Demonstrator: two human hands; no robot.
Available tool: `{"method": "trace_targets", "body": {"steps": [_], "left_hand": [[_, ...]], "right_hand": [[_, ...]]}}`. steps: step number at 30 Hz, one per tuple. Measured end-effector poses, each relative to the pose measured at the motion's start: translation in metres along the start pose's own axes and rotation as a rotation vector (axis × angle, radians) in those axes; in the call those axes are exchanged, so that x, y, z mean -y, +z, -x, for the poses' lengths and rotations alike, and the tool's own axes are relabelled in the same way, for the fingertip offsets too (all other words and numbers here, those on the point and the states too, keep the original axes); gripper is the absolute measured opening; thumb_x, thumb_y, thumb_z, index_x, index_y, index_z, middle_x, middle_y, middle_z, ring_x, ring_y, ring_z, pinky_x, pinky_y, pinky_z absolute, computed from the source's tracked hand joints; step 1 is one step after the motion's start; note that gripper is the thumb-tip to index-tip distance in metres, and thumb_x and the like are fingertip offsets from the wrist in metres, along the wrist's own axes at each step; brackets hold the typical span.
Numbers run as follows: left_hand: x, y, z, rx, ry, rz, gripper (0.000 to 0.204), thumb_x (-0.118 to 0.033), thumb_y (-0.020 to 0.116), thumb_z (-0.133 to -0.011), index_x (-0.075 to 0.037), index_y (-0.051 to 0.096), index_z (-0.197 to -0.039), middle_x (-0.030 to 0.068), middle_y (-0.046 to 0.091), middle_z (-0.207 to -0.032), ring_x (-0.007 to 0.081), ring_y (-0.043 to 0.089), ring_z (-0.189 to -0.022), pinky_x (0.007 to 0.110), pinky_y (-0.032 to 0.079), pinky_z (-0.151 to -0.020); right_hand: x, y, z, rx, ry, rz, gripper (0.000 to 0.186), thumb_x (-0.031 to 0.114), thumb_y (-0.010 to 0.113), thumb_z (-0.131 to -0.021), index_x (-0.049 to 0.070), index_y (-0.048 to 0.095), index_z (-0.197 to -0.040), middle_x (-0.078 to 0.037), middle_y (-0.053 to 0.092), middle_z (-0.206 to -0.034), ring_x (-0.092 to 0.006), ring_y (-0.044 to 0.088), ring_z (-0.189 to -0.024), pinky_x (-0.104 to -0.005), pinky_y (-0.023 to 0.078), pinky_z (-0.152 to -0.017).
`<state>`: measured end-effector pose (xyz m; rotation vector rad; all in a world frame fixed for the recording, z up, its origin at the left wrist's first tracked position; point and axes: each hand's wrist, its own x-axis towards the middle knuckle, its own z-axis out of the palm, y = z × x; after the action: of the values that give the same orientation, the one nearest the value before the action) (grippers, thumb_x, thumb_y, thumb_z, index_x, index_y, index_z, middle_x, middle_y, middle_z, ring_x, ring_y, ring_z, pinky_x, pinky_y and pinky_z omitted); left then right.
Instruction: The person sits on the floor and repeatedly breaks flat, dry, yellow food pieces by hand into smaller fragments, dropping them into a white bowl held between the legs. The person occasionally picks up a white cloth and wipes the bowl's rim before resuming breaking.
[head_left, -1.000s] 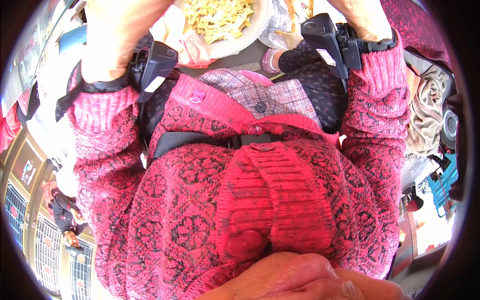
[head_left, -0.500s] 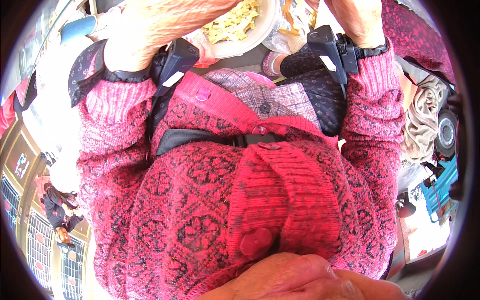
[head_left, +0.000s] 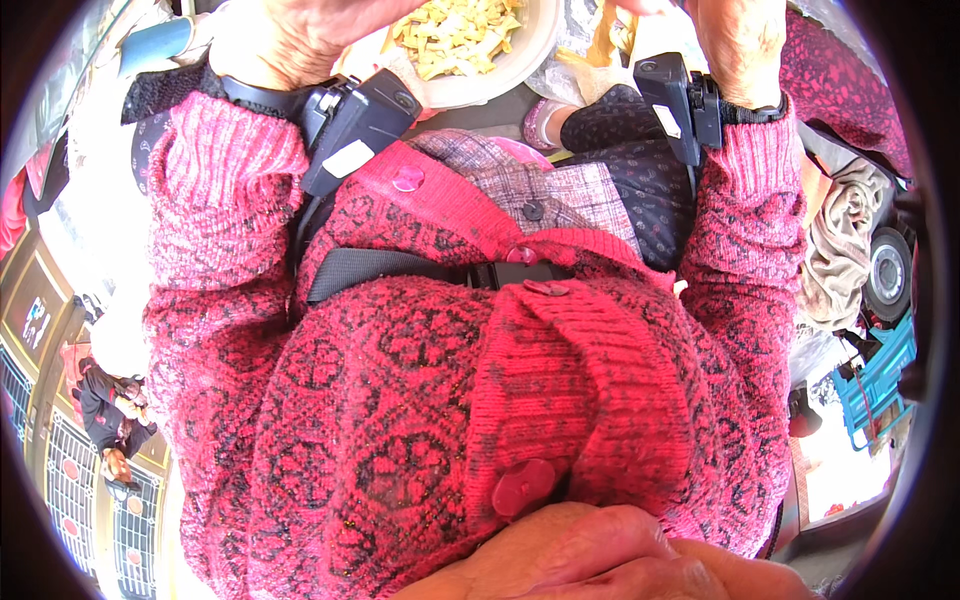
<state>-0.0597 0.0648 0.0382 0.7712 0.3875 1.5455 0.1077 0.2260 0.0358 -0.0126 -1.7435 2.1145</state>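
Note:
My left hand (head_left: 290,35), with a black device strapped at the wrist, reaches over the left side of a pale shallow bowl (head_left: 540,50) of chopped pale-yellow pieces (head_left: 460,35); its fingertips are cut off by the top edge. My right hand (head_left: 740,50), with a similar device, is right of the bowl, beside a clear plastic bag (head_left: 555,80) with pale-yellow scraps (head_left: 605,40). Its fingers also run out of view at the top, so what either hand holds is hidden. A pink cloth (head_left: 410,90) lies by the bowl's lower left.
A foot in a pink shoe (head_left: 540,125) is below the bag. On the right are a crumpled beige cloth (head_left: 835,240), a wheel (head_left: 888,275) and a blue metal frame (head_left: 870,380). At the far left a person in dark clothing (head_left: 110,410) sits near patterned gates (head_left: 75,470).
My left hand has shifted right and up, across the bowl's left side. My right forearm has dropped slightly and moved a little right. The bowl appears a little higher in the picture.

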Motion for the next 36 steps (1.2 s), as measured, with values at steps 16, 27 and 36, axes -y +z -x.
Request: {"method": "trace_targets", "body": {"steps": [16, 27, 36], "left_hand": [[-0.025, 0.031, 0.015, -0.740, -0.200, -0.680, 0.025, -0.023, 0.073, -0.098, -0.001, 0.073, -0.111, 0.0019, 0.069, -0.083, 0.0068, 0.062, -0.067, 0.021, 0.049, -0.059], [-0.034, 0.022, 0.025, -0.772, -0.084, -0.804, 0.008, -0.011, 0.071, -0.095, -0.003, 0.071, -0.097, -0.0032, 0.062, -0.076, 0.0030, 0.051, -0.060, 0.020, 0.039, -0.054], [-0.085, 0.013, 0.020, -0.761, 0.194, -0.561, 0.007, -0.008, 0.065, -0.097, -0.002, 0.062, -0.101, -0.0013, 0.052, -0.073, 0.0043, 0.031, -0.049, 0.024, 0.033, -0.046]], "right_hand": [[-0.032, -0.026, 0.015, -0.169, 0.144, 0.574, 0.012, 0.017, 0.072, -0.099, 0.006, 0.072, -0.102, 0.003, 0.067, -0.081, -0.0035, 0.058, -0.066, -0.0196, 0.044, -0.058], [-0.003, 0.046, -0.008, 0.138, -0.007, 0.708, 0.025, 0.027, 0.066, -0.100, 0.002, 0.062, -0.100, -0.016, 0.057, -0.080, -0.0324, 0.060, -0.068, -0.0391, 0.047, -0.063], [0.043, 0.037, -0.044, 0.134, -0.204, 0.874, 0.028, 0.024, 0.060, -0.103, -0.001, 0.064, -0.090, -0.015, 0.051, -0.071, -0.0311, 0.055, -0.058, -0.0401, 0.044, -0.057]]}}
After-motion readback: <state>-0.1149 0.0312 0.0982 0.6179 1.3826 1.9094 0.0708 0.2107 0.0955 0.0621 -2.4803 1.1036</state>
